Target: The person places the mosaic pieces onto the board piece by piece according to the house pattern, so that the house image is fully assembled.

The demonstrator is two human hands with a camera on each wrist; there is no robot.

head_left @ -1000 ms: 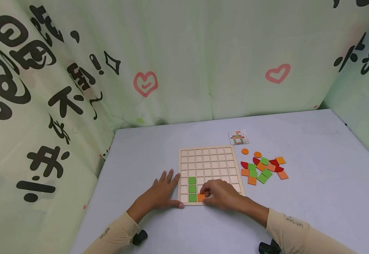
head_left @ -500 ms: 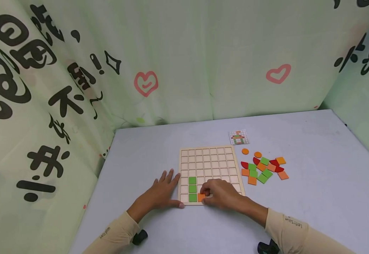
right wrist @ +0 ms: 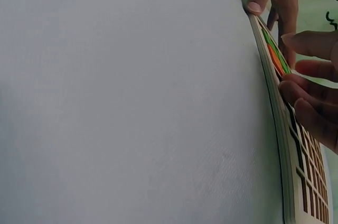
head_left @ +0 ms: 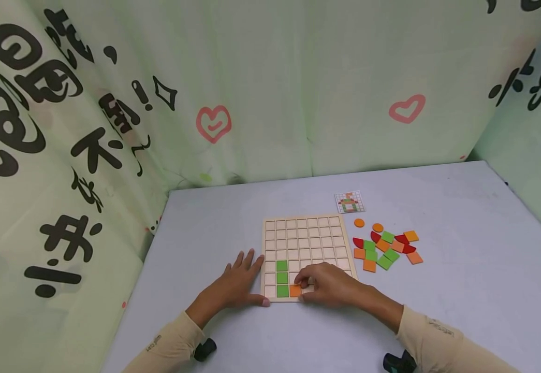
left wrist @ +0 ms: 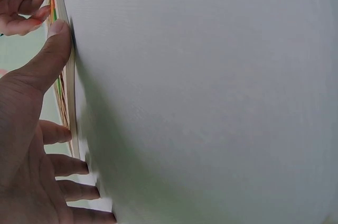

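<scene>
A wooden grid board (head_left: 322, 240) lies on the table. Three green square tiles (head_left: 281, 278) form a column in its lower left, and an orange square tile (head_left: 295, 290) sits in the bottom row, right of the lowest green one. At that tile's right edge is my right hand (head_left: 328, 285), its loosely bent fingers and thumb apart, as the right wrist view also shows; nothing appears between them. My left hand (head_left: 238, 282) rests spread along the board's left side, thumb (left wrist: 59, 31) against its near edge and fingertips by the left edge.
Right of the board lies a loose group of green tiles (head_left: 384, 262), orange tiles (head_left: 369, 266), red rounded pieces (head_left: 401, 239) and orange discs (head_left: 359, 222). A printed pattern card (head_left: 350, 202) is behind the board. Patterned curtains (head_left: 270, 103) surround the table (head_left: 214, 217).
My right thumb has drawn back off the orange tile, so more of the tile shows now. The right forearm has shifted slightly right; the left hand has stayed put.
</scene>
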